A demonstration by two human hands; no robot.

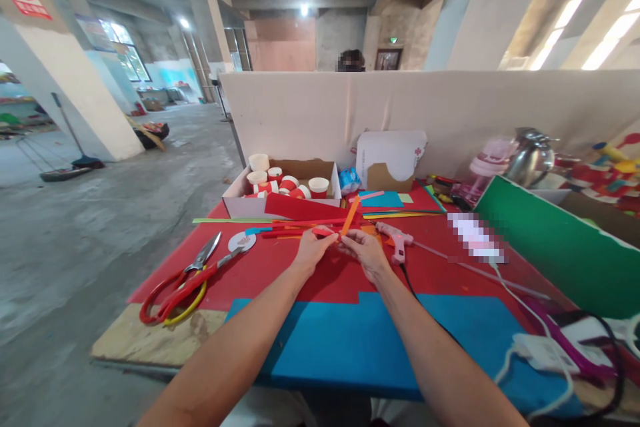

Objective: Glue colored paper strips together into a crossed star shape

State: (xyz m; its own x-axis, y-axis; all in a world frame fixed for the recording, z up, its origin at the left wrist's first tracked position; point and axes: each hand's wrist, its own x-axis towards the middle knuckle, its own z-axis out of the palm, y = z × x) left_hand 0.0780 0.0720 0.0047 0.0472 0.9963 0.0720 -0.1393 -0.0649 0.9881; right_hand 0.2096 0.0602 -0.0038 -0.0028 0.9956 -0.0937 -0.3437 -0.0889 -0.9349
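Note:
Above the red table covering, my left hand [316, 247] pinches a red strip [325, 231]. Close beside it on the right, my right hand [364, 251] has its fingers closed on an orange strip [351, 215] that sticks up and tilts to the right. The two strips meet between my fingertips; whether they are joined I cannot tell. A pink glue gun [396, 240] lies just right of my right hand, its black cord running toward me. Several red strips [285, 232] lie on the table beyond my left hand.
Large scissors [187, 287] with red and yellow handles lie at left, near a white disc [242, 242]. Behind stands a box [233, 205] of red and white paper cups [319, 188]. Blue sheets [320, 340] cover the front edge. A green panel [555, 250] and a metal jug [531, 157] are at right.

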